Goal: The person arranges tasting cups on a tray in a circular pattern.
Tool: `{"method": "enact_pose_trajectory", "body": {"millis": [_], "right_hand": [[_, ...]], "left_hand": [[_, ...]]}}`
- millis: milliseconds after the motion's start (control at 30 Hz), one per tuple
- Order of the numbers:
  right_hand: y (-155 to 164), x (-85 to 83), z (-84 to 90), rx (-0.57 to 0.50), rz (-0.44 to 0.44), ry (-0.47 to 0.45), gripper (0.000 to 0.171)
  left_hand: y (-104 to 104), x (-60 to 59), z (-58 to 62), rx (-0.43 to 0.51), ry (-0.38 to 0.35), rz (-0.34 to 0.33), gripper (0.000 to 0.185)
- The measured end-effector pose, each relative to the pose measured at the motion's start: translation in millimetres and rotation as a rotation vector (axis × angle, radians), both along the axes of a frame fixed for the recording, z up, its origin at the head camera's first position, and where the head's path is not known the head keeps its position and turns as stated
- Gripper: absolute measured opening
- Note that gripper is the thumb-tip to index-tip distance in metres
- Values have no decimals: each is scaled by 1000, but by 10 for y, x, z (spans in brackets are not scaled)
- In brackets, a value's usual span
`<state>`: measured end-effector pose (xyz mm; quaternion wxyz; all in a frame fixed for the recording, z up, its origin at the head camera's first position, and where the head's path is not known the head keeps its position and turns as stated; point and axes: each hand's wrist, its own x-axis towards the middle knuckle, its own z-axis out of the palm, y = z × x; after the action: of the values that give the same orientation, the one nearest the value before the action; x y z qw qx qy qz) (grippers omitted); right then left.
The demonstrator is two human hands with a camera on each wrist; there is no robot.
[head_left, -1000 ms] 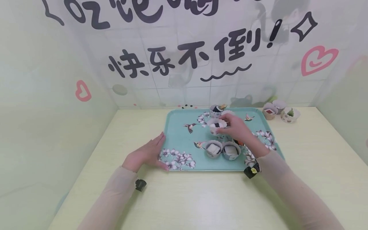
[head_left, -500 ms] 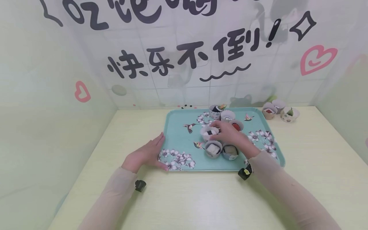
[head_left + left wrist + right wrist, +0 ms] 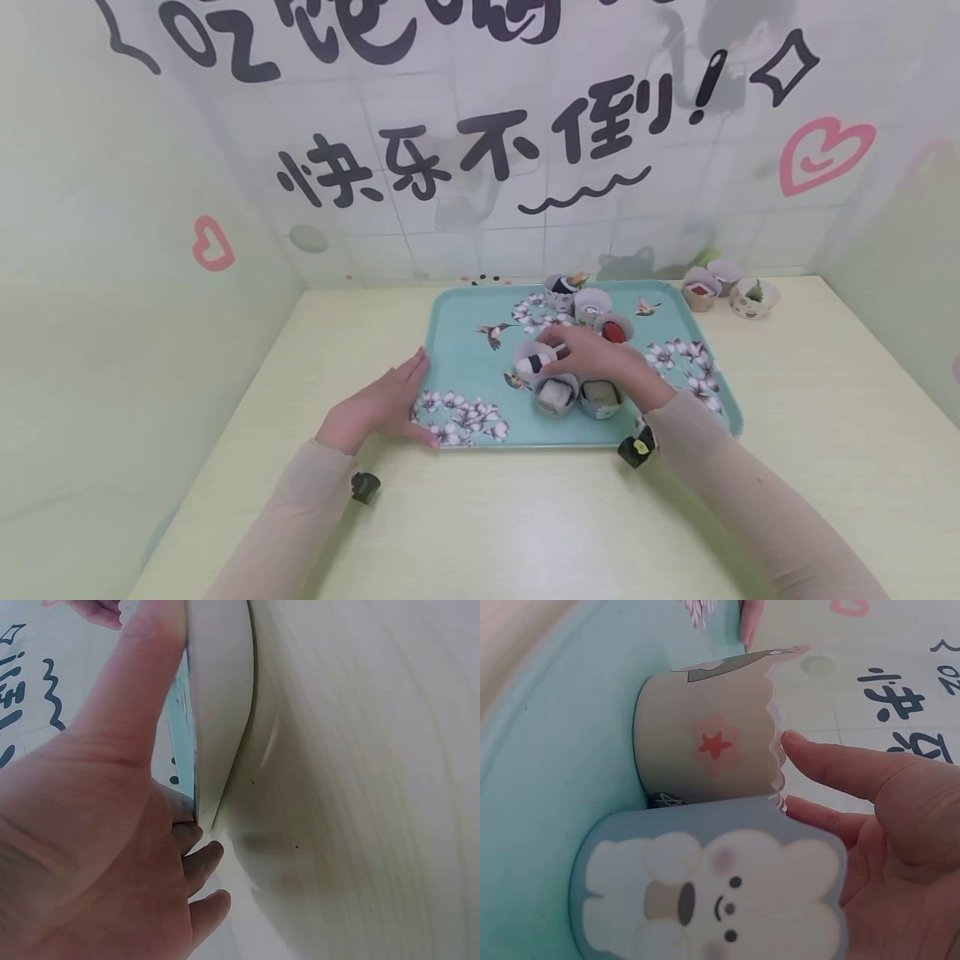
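A paper cup (image 3: 527, 357), its right side hidden, is pinched by the right hand (image 3: 588, 353), while the tray (image 3: 465, 362) is touched by the left hand (image 3: 381, 406), fingers extended.

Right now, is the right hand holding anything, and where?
The right hand holds a paper cup with a black-banded white filling, by its upper rim.

On the wall (image 3: 480, 252) — “快乐不倒!” (image 3: 500, 155)
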<state>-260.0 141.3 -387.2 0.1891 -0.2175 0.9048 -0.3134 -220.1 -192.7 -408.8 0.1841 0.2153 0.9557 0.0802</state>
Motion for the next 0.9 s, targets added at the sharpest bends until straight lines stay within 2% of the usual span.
{"method": "enact_pose_trajectory", "body": {"millis": [667, 900], "right_hand": [[-13, 45, 28, 0, 69, 2, 50], [-3, 39, 32, 2, 53, -21, 50]], "left_hand": [[3, -5, 9, -7, -4, 2, 139], [15, -7, 5, -10, -8, 10, 139]]}}
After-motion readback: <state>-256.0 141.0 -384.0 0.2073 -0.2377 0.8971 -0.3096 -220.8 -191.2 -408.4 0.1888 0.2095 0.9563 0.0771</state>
